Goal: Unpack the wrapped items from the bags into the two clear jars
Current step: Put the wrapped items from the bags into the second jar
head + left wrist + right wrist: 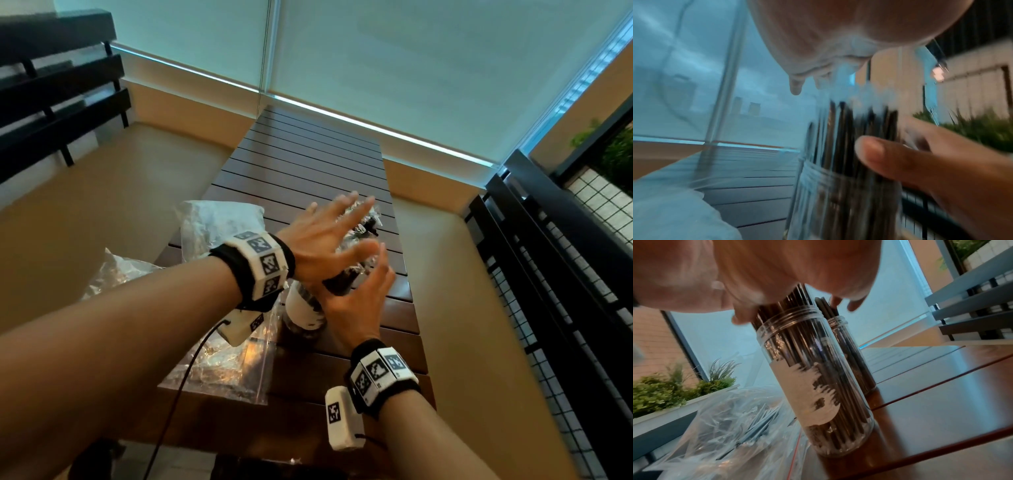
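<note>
Two clear jars stand close together on the slatted wooden table [308,164], both packed with dark wrapped sticks. The nearer jar [818,386] carries a torn white label [303,308]; the farther jar [851,353] stands just behind it. My left hand [342,222] hovers over the jar tops with straight, spread fingers and holds nothing. My right hand [373,270] is beside it, fingers loosely spread, and its fingertips [742,318] touch the stick ends poking out of the nearer jar. The left wrist view shows a blurred jar [849,162].
Clear plastic bags lie left of the jars: a crumpled bag [219,222], another bag [120,274] hanging over the table edge, and a flat zip bag [222,370] holding wrapped items. A black railing [548,274] runs along the right. A glass wall stands beyond the table.
</note>
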`<action>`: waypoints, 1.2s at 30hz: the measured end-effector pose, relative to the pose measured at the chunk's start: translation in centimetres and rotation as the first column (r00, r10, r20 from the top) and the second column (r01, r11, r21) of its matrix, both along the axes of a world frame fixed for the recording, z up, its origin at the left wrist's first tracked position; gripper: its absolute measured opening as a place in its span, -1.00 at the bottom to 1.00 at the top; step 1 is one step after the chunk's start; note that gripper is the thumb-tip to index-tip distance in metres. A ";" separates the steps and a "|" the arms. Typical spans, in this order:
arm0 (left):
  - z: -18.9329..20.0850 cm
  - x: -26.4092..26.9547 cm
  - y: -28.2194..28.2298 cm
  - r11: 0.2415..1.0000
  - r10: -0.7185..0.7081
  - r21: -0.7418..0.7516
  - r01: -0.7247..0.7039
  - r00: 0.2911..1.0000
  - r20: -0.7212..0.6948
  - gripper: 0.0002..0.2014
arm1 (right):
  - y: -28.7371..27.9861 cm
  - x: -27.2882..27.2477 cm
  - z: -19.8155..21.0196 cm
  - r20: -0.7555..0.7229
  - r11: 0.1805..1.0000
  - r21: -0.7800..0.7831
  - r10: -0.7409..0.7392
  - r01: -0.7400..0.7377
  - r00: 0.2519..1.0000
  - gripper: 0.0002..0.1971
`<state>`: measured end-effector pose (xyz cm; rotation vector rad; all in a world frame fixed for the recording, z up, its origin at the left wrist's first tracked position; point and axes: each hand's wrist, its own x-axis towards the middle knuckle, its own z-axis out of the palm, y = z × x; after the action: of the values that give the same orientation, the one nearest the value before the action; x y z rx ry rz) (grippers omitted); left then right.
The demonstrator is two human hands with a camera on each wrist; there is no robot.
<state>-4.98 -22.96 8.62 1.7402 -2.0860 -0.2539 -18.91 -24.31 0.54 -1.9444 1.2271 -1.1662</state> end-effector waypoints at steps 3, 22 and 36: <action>1.5 3.3 1.4 0.968 0.130 -0.153 -0.199 0.920 -0.371 -0.31 | 0.3 0.0 0.7 0.033 0.957 -0.250 -0.146 0.150 0.989 0.11; -6.3 12.3 9.0 0.818 0.501 0.372 -0.439 0.861 -0.087 -0.55 | 4.9 13.8 -1.6 -0.587 0.878 0.345 0.477 -0.331 0.654 -0.64; -4.7 13.3 10.4 0.831 0.463 0.444 -0.335 0.858 -0.220 -0.55 | 4.0 19.0 -2.6 -0.681 0.843 0.501 0.523 -0.196 0.513 -0.67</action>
<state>8.32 -12.61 3.94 2.1506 -1.4530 -0.8130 0.10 -20.30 -2.06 -2.3203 1.1909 0.2615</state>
